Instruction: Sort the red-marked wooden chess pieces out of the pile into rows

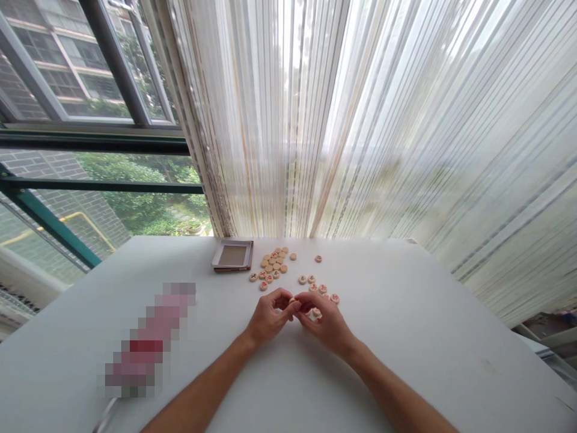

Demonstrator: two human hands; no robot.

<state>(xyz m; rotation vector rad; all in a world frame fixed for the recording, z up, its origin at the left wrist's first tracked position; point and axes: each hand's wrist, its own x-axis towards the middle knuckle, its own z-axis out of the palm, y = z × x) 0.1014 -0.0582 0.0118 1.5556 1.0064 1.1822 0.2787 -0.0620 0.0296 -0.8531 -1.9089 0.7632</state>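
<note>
My left hand (pixel 268 316) and my right hand (pixel 325 322) meet fingertip to fingertip over the white table (pixel 406 361). Both are curled in a pinch around a small round wooden game piece (pixel 293 300) held between them. Another piece (pixel 317 313) lies just under my right fingers. A short row of pieces with red marks (pixel 318 288) sits just beyond my hands. Farther back is a cluster of several wooden pieces (pixel 272 266), some face down. One piece (pixel 318 258) lies alone at the back.
A small shallow box (pixel 232 256) with a brown inside stands left of the cluster, near the table's far edge. A blurred pinkish object (pixel 148 343) lies on the left of the table. Sheer striped curtains (pixel 360 120) and a window (pixel 90 120) rise behind.
</note>
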